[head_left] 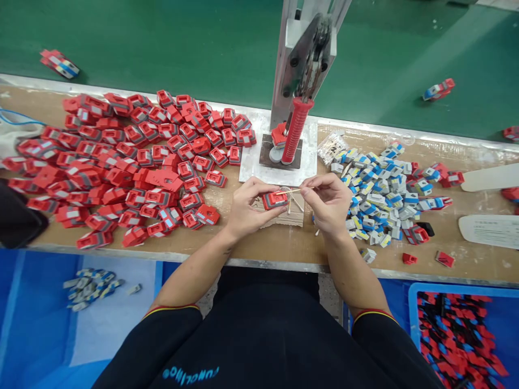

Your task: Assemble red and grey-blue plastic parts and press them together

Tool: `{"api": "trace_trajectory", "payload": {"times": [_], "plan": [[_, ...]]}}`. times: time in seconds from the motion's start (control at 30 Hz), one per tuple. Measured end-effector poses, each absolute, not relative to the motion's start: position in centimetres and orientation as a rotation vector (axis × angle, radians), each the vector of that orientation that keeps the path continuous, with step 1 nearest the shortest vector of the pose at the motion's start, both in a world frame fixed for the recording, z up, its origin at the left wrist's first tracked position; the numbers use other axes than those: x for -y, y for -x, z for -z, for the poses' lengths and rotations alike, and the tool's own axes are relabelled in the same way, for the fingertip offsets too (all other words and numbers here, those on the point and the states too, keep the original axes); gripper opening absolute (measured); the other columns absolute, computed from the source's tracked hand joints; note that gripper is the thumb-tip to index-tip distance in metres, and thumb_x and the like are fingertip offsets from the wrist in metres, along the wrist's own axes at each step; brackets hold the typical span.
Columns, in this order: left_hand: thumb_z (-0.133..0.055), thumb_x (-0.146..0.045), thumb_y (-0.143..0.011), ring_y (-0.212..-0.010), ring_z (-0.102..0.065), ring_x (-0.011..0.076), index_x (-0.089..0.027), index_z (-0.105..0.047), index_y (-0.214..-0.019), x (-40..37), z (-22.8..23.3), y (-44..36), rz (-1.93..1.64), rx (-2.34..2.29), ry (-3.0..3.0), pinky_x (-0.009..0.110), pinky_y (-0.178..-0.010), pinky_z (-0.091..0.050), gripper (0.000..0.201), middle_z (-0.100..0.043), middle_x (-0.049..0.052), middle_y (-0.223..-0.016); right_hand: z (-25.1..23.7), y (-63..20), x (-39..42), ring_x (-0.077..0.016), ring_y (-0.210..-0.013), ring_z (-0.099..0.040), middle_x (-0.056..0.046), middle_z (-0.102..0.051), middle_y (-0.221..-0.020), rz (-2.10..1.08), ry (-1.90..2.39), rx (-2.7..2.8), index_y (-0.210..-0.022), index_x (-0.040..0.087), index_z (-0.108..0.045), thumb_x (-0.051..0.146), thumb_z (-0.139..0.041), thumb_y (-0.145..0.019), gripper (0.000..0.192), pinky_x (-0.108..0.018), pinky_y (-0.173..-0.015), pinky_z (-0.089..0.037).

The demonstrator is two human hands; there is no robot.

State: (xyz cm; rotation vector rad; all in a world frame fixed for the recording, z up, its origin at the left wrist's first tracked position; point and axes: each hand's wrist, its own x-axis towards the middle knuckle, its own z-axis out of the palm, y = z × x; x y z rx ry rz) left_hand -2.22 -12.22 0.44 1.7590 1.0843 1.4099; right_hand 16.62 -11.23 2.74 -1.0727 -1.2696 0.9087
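Observation:
Between the thumb and fingers of my left hand (252, 208) is a red plastic toy part (274, 200) with a grey band and a recess on top. My right hand (329, 202) pinches a thin cotton swab (292, 190), its far end at the red part's top. Just beyond both hands, several loose swabs (297, 204) lie around a small clear dish on a piece of cardboard (294, 217). The dish is partly hidden by my fingers. A bundle of cotton swabs (332, 147) sits behind my right hand.
A lever press (298, 129) with a red handle stands ahead on a metal plate. Many red parts (121, 162) cover the left bench; white, blue and yellow parts (377, 189) are heaped right. A green belt (182, 48) runs behind. Blue bins (413, 302) sit below the bench edge.

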Motion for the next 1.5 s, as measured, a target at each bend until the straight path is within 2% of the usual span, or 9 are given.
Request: {"api": "trace_trajectory", "payload": {"times": [0.13,0.3,0.5,0.63,0.8,0.93,1.07,1.17,1.5], "plan": [[-0.091,-0.041,-0.081,-0.08,-0.068,0.0157,-0.022,-0.079,-0.102,12.1,-0.4,2.3,-1.441,-1.066,-1.767,0.03,-0.075,-0.057,0.031,-0.074,0.003,-0.089,-3.1,-17.1,11.2,-0.017,-0.07,-0.068,-0.001,-0.07,-0.074,-0.849,1.054,1.28,-0.078,0.025,-0.065,0.045,-0.084,-0.082,0.028,-0.033,-0.064,-0.056],[-0.091,-0.041,-0.081,-0.08,-0.068,0.0163,-0.022,-0.079,-0.102,12.0,-0.2,2.4,-1.442,-1.077,-1.772,0.031,-0.074,-0.056,0.031,-0.074,0.003,-0.09,-3.6,-18.5,10.8,-0.0163,-0.067,-0.065,0.0,-0.07,-0.073,-0.84,1.039,1.311,-0.076,0.026,-0.065,0.043,-0.084,-0.081,0.026,-0.032,-0.06,-0.053],[-0.09,-0.043,-0.082,-0.086,-0.07,0.0175,-0.023,-0.078,-0.105,11.8,0.3,2.6,-1.482,-1.117,-1.769,0.032,-0.078,-0.059,0.033,-0.075,0.004,-0.095,-3.0,-19.6,10.2,-0.0117,-0.054,-0.05,0.003,-0.067,-0.067,-0.806,1.208,1.756,-0.077,0.024,-0.069,0.023,-0.074,-0.082,0.007,-0.029,-0.055,-0.041],[-0.089,-0.045,-0.083,-0.09,-0.071,0.0195,-0.023,-0.078,-0.105,11.7,0.5,2.6,-1.467,-1.158,-1.725,0.035,-0.081,-0.06,0.033,-0.074,0.004,-0.098,-2.1,-19.0,9.8,-0.0143,-0.061,-0.055,0.001,-0.069,-0.07,-0.763,1.255,1.926,-0.079,0.024,-0.069,0.021,-0.069,-0.083,0.005,-0.029,-0.062,-0.045],[-0.089,-0.044,-0.083,-0.094,-0.071,0.0202,-0.024,-0.077,-0.106,11.7,0.8,2.6,-1.477,-1.149,-1.707,0.036,-0.086,-0.06,0.034,-0.074,0.005,-0.102,-2.1,-18.9,9.8,-0.0136,-0.06,-0.054,0.002,-0.067,-0.068,-0.784,1.259,1.898,-0.078,0.024,-0.069,0.02,-0.069,-0.082,0.005,-0.029,-0.061,-0.043],[-0.088,-0.038,-0.084,-0.094,-0.071,0.0197,-0.024,-0.077,-0.108,11.6,0.7,2.7,-1.497,-1.132,-1.743,0.036,-0.085,-0.06,0.03,-0.074,0.005,-0.102,-2.7,-19.1,10.1,-0.0119,-0.055,-0.05,0.003,-0.067,-0.067,-0.857,1.22,1.645,-0.077,0.024,-0.069,0.026,-0.074,-0.082,0.008,-0.029,-0.054,-0.04],[-0.088,-0.038,-0.085,-0.094,-0.071,0.0202,-0.024,-0.077,-0.107,11.7,0.4,2.5,-1.467,-1.138,-1.802,0.036,-0.084,-0.061,0.028,-0.075,0.005,-0.101,-2.7,-18.4,10.4,-0.0157,-0.066,-0.063,0.001,-0.069,-0.072,-0.973,1.062,1.298,-0.075,0.026,-0.066,0.048,-0.087,-0.077,0.031,-0.031,-0.061,-0.052],[-0.087,-0.039,-0.086,-0.093,-0.071,0.0198,-0.025,-0.078,-0.107,11.8,0.3,2.4,-1.456,-1.135,-1.829,0.036,-0.084,-0.061,0.027,-0.075,0.005,-0.1,-2.5,-17.5,10.6,-0.0166,-0.067,-0.066,0.001,-0.068,-0.072,-1.051,1.02,1.218,-0.074,0.026,-0.064,0.059,-0.09,-0.072,0.042,-0.033,-0.064,-0.057],[-0.084,-0.043,-0.089,-0.094,-0.071,0.0193,-0.025,-0.078,-0.107,12.0,0.3,2.3,-1.441,-1.114,-1.821,0.036,-0.085,-0.06,0.027,-0.073,0.006,-0.101,-2.4,-16.6,10.9,-0.0159,-0.068,-0.069,0.0,-0.072,-0.073,-1.122,1.041,1.231,-0.075,0.025,-0.065,0.061,-0.09,-0.073,0.044,-0.032,-0.065,-0.058]]}}
